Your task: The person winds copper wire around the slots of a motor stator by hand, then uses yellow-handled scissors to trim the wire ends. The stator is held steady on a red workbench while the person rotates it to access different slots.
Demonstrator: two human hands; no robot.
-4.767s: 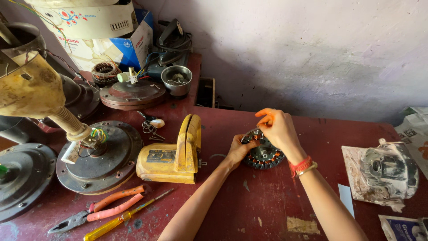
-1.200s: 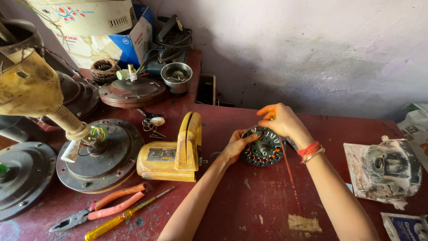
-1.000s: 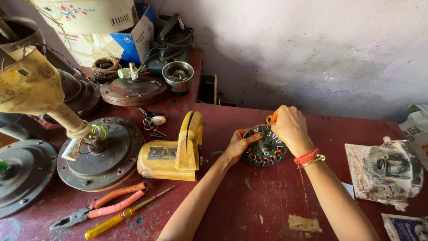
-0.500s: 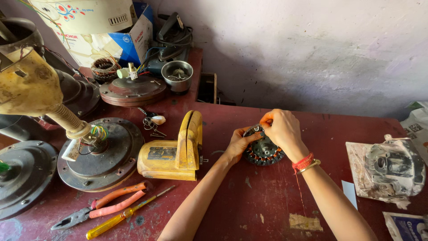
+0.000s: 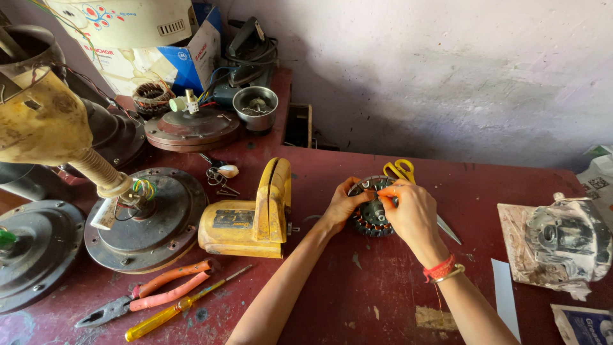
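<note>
stator: round dark motor stator with copper windings [image 5: 372, 214], lying flat on the dark red worktop [image 5: 383, 287], centre of view, just right of the yellow tool.
left hand: left hand [image 5: 341, 204] cups the stator's left rim, fingers curled over the top edge, thumb on the near side; grip clenched on the stator.
right hand: right hand [image 5: 414, 214] sits over the stator's right half, fingertips [image 5: 385, 191] pinched together at the upper rim; cannot tell what is pinched, too small. Red thread band and thin bangle [image 5: 442, 269] on that wrist.
stator vs grip: stator sits between both hands, left grip on its outer edge, right grip on top; most of its right side is hidden under the right hand.
scissors: yellow-handled scissors [image 5: 400, 170] lie just behind the stator; blade [image 5: 448, 229] shows out from under the right hand, pointing right and toward the viewer.
yellow tool: boxy worn yellow power-tool body with handle [image 5: 250, 217], just left of the left hand, apart from it.
front left: orange-handled pliers [image 5: 148, 298] and yellow-handled screwdriver [image 5: 177, 311], side by side near the worktop edge.
far left: round dark fan motor housing with coloured wires [image 5: 147, 217]; cream fan stem [image 5: 60, 137] above it.
back: reddish-brown round motor cover [image 5: 191, 128], small metal bowl [image 5: 255, 107], cardboard box [image 5: 153, 45].
right: grey metal casting on crumpled paper [image 5: 562, 236], well apart from hands.
</note>
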